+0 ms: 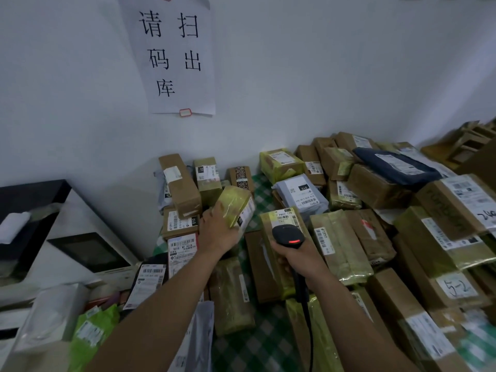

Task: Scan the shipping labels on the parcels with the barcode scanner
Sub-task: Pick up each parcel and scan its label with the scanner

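1. Head view, the hands: I see the left hand [217, 226] with its fingers wrapped round a small yellow-taped parcel [234, 204]. It is lifted clear of the pile and tilted, and its white label [246, 214] is turned toward the right.
2. The right hand [302, 260] is closed round the handle of the barcode scanner [288, 236]. A red light glows on the scanner's back, and its black cable [308, 323] runs down toward the near edge.
3. The scanner head sits over a taped brown parcel [271, 264] near the middle of the table. That parcel's barcode label [285, 214] is at its far end.
4. Containers: every box and bag I can see is sealed, so I cannot tell the contents. Along the far edge are a grey mailer [300, 196] and a dark blue mailer [394, 165]. At the right edge is a carton marked 5-2 [456, 287]. At the near left corner is a green bag [94, 328].
5. Surface: the table wears a green checked cloth [257, 345], mostly buried under parcels.
6. Room: a white wall [322, 76] behind carries a paper sign [174, 55] with 5 large characters. A pale machine with a dark screen [88, 253] stands just beyond the left edge.
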The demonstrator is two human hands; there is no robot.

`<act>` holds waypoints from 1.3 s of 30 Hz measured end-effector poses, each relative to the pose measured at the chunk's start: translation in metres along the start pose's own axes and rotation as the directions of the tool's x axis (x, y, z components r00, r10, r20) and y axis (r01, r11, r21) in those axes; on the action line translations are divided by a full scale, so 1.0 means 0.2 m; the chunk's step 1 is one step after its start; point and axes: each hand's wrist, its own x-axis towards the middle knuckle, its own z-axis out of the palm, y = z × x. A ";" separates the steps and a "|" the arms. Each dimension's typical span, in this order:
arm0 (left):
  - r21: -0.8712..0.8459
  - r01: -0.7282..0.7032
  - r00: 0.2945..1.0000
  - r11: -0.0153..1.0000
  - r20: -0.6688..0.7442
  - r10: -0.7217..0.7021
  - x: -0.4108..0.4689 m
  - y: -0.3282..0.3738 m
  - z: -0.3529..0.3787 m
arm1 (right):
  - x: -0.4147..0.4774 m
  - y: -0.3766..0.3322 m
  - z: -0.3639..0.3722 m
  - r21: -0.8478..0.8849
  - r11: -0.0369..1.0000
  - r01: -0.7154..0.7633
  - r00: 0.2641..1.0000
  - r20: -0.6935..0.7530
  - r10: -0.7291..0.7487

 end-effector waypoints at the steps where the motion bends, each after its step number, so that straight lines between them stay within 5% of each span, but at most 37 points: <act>1: -0.063 -0.006 1.000 0.998 -0.024 0.004 -0.04 0.00 -0.02 | -0.02 -0.01 0.00 0.007 1.000 0.012 1.000 0.008 -0.012; 5: -0.371 -0.090 0.992 0.924 -0.117 0.050 -0.30 0.03 -0.13 | -0.14 -0.07 0.00 0.096 0.993 0.067 0.997 0.032 -0.071; 13: -0.738 0.085 0.994 0.669 0.105 -0.010 -0.79 -0.01 -0.20 | -0.51 -0.14 0.07 0.230 0.942 0.244 0.969 -0.016 -0.247; 19: -0.738 0.154 0.980 0.657 0.199 -0.007 -0.91 -0.10 -0.23 | -0.65 -0.10 0.09 0.162 0.927 0.338 0.941 -0.039 -0.337; 25: -0.823 0.193 0.981 0.535 0.178 -0.081 -0.98 -0.13 -0.26 | -0.72 -0.06 0.12 0.109 0.937 0.333 0.941 0.029 -0.338; 39: -0.734 0.028 0.999 0.679 -0.009 -0.050 -0.81 -0.07 -0.27 | -0.81 -0.06 0.14 -0.056 0.916 0.397 0.914 0.115 -0.389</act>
